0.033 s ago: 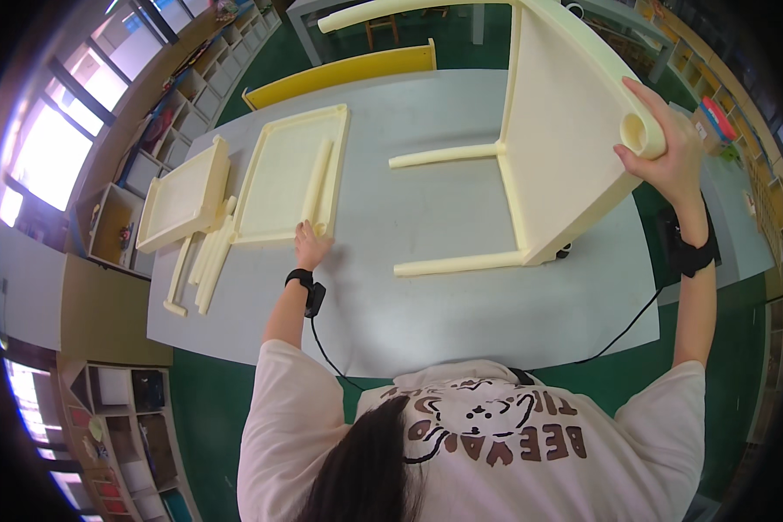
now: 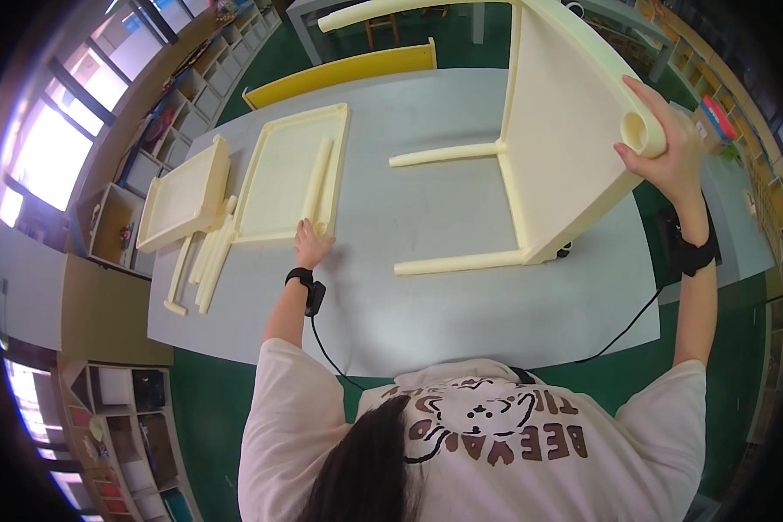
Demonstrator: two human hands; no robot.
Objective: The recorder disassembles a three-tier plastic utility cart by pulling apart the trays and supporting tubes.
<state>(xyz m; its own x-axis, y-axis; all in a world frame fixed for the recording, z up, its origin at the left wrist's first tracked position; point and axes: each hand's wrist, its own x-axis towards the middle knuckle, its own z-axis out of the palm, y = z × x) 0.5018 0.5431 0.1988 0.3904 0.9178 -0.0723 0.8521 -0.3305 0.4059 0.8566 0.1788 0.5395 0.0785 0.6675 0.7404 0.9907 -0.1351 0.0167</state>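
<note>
A large cream plastic panel (image 2: 565,148) stands tilted on edge at the right of the grey table, with three tube legs (image 2: 461,263) pointing left from it. My right hand (image 2: 674,157) is closed round its upper right corner, beside a round open socket (image 2: 633,133). At the left lies a flat, rimmed cream panel (image 2: 274,165) with a loose cream tube (image 2: 319,178) resting in it. My left hand (image 2: 311,245) curls its fingers at the tube's near end, by the panel's near right corner socket. Those fingertips are partly hidden.
A smaller cream tray-like piece (image 2: 183,196) rests at the table's left, with several tubes (image 2: 210,261) beside it. A yellow board (image 2: 348,74) stands beyond the far edge. Black cables (image 2: 622,329) run from both wrists. Shelves (image 2: 130,409) line the left side.
</note>
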